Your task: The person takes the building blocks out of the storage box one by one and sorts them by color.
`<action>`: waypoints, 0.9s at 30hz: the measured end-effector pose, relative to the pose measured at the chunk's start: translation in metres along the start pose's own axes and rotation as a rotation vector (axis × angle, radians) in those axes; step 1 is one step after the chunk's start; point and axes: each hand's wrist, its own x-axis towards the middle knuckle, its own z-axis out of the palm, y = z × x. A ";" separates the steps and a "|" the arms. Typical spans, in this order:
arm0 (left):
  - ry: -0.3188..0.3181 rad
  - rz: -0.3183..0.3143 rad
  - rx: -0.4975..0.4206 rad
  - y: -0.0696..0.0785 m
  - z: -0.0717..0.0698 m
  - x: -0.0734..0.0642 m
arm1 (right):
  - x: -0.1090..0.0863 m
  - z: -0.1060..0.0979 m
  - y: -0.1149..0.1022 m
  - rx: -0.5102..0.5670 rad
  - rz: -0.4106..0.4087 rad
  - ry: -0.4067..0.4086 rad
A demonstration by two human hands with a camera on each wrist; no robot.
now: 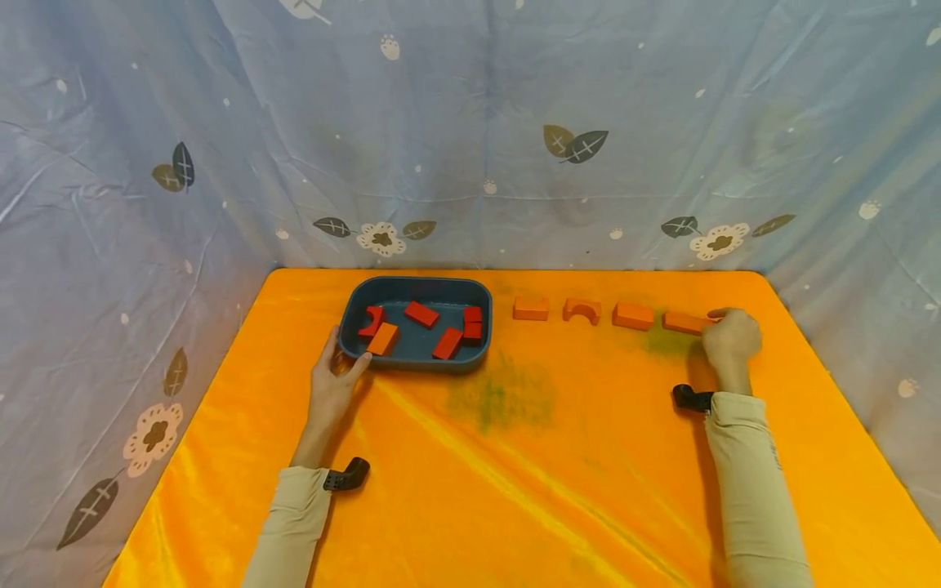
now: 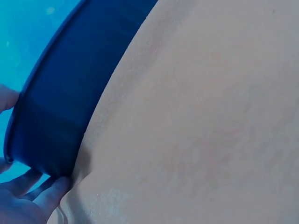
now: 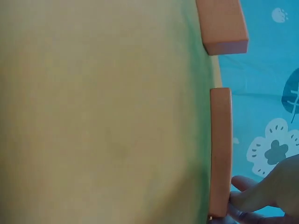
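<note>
At the left, a dark blue plastic tray [image 1: 412,365] holds several red and orange toy blocks. My left hand [image 1: 334,384] grips its near left corner, thumb at the front rim and fingers round the side. The left wrist view shows the tray wall [image 2: 60,98] with fingertips low against it. Farther right, my right hand [image 1: 733,336] pinches the right end of a long orange block [image 1: 684,322], which lies at the end of a row. In the right wrist view, that long block [image 3: 221,149] has my fingers [image 3: 250,196] against its end.
Left of the long block, the row has a thick orange block [image 1: 633,316], an orange arch block [image 1: 582,310] and an orange rectangular block [image 1: 531,308]. Inside the tray lie a red arch piece [image 1: 372,320] and an orange block [image 1: 383,338]. Patterned curtains [image 1: 470,163] surround the yellow-covered table [image 1: 515,490].
</note>
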 end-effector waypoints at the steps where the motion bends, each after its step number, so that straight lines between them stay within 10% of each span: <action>1: -0.002 -0.001 -0.002 0.000 0.000 0.000 | 0.000 0.000 0.001 0.003 -0.004 0.006; 20: -0.011 -0.004 -0.020 0.001 0.000 0.000 | -0.016 0.000 0.003 0.143 -0.236 0.125; 27: -0.016 0.001 -0.033 0.000 -0.001 -0.001 | -0.027 -0.010 -0.031 0.219 -0.335 -0.025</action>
